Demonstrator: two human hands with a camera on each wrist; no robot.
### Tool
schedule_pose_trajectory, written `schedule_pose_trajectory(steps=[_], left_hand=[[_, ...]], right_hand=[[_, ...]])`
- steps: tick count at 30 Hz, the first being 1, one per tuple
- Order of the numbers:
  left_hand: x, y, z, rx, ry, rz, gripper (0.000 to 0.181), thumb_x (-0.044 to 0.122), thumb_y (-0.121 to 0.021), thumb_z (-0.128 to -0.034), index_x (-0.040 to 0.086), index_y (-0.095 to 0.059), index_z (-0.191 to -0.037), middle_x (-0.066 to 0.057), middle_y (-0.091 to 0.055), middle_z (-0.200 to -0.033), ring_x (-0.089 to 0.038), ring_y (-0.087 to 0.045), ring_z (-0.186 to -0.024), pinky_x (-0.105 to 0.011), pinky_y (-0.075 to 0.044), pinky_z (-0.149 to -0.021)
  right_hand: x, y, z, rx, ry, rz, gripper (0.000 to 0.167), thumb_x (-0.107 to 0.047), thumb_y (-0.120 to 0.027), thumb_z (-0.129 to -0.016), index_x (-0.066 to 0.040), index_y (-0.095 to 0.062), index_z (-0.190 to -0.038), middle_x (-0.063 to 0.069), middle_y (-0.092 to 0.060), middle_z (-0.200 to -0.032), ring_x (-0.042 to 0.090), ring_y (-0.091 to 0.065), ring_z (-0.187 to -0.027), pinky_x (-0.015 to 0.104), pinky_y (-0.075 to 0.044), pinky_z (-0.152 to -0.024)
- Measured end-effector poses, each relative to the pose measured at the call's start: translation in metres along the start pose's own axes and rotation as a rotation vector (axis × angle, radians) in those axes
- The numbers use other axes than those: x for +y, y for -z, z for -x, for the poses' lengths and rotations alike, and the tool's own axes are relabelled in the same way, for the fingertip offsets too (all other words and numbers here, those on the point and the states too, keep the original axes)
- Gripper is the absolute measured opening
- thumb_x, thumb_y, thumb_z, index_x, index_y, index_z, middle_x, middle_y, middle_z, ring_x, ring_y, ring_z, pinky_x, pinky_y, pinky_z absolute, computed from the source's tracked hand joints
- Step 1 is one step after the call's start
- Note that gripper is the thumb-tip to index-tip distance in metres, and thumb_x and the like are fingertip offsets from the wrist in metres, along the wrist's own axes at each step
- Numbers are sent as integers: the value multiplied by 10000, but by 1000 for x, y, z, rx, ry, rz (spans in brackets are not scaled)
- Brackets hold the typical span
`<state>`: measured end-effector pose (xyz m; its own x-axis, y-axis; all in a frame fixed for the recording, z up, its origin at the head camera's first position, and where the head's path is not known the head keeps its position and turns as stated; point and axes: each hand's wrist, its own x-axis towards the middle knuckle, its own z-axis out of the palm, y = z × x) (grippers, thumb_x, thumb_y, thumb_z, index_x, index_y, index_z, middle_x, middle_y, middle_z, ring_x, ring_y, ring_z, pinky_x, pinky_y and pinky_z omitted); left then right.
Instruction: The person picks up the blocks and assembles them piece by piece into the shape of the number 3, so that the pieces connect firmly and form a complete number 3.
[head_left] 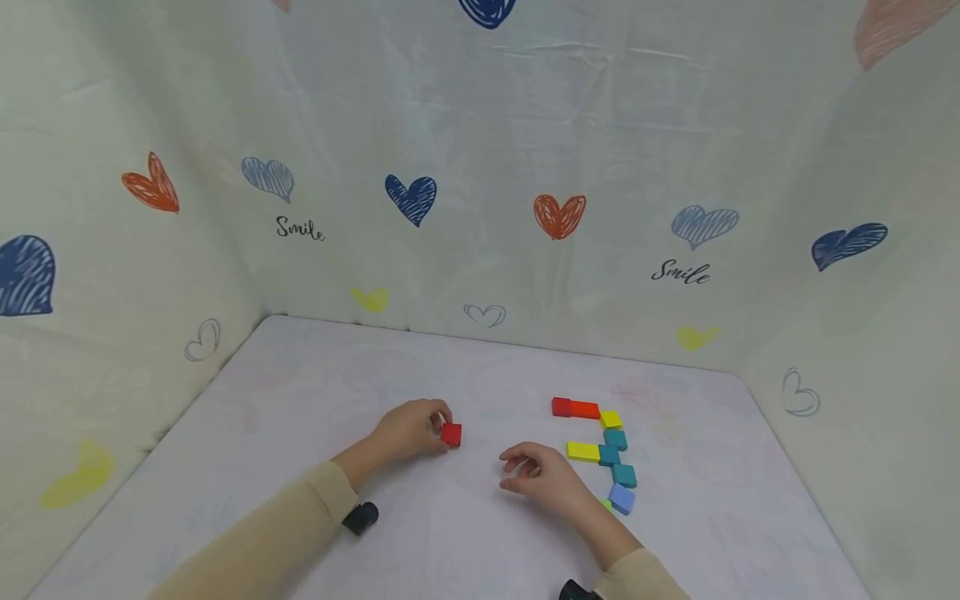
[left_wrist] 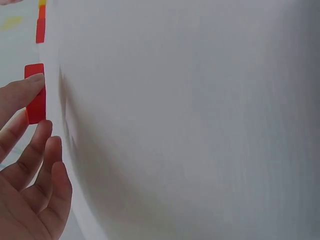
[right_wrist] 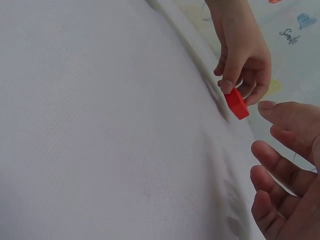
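Observation:
My left hand [head_left: 408,429] pinches a small red block [head_left: 452,435] between thumb and fingers, left of the table's middle. In the left wrist view the red block [left_wrist: 36,107] shows its long side, with the thumb on its face. My right hand [head_left: 547,477] is apart from it, fingers loosely bent and holding nothing. Right of that hand lies a line of coloured blocks: a red block [head_left: 561,407], an orange block [head_left: 585,409], a yellow block [head_left: 611,419], several teal blocks [head_left: 624,476] and a blue block [head_left: 622,498]. A green block [head_left: 605,504] is partly hidden by the right wrist.
Another yellow block [head_left: 582,451] juts left from the line's middle. The table [head_left: 420,550] has a pale cover. Behind and beside it hangs a white curtain [head_left: 480,125] printed with hearts. Dark camera pieces [head_left: 362,518] show under the wrists.

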<state>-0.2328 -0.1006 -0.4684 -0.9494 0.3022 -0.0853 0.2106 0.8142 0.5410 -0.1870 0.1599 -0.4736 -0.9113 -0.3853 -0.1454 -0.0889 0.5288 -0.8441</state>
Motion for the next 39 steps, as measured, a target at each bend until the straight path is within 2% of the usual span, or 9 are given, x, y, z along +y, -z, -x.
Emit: schedule_pose_trajectory(steps=[6, 13, 20, 26, 31, 39], left_hand=[[12, -11, 0, -26, -20, -22, 302, 197, -841, -741, 213, -631, -958, 56, -559, -815, -142, -520, -753, -329, -446, -669], [34, -20, -2, -47, -45, -10, 294, 200, -833, -749, 221, -632, -962, 69, -556, -808, -126, -523, -743, -302, -449, -654], [54, -31, -2, -40, -87, 30, 272, 215, -827, -753, 226, -633, -943, 79, -554, -787, -109, -522, -714, -283, -439, -639], [68, -47, -2, -62, -81, 59, 277, 228, -832, -752, 237, -636, -948, 96, -549, -783, -97, -522, -710, -270, -440, -623], [78, -58, 0, -77, -79, 93, 282, 211, -838, -736, 244, -628, -921, 103, -545, -761, -83, -521, -693, -261, -438, -614], [96, -67, 3, -117, -101, 64, 282, 213, -842, -741, 239, -634, -929, 105, -534, -744, -66, -509, -680, -239, -429, -601]], right_hand=[[2, 5, 8, 21, 3, 40, 340, -208, -795, -817, -143, -678, -1129, -27, -636, -964, 187, -549, -846, 276, -502, -700], [7, 15, 19, 35, 11, 57, 346, -201, -807, -806, -129, -676, -1117, -20, -638, -968, 183, -548, -834, 259, -501, -681], [10, 26, 36, 31, 26, 90, 387, -188, -827, -779, -94, -678, -1123, 10, -640, -969, 181, -544, -807, 231, -497, -656], [15, 40, 51, 14, 19, 113, 401, -221, -820, -789, -103, -674, -1144, 8, -632, -991, 186, -543, -830, 236, -484, -664], [19, 53, 62, 68, -18, 152, 396, -206, -822, -786, -105, -675, -1140, -6, -633, -986, 181, -540, -832, 234, -471, -658], [26, 69, 75, 166, -107, 189, 413, -205, -846, -752, -126, -680, -1122, -11, -629, -972, 177, -523, -816, 237, -476, -641]])
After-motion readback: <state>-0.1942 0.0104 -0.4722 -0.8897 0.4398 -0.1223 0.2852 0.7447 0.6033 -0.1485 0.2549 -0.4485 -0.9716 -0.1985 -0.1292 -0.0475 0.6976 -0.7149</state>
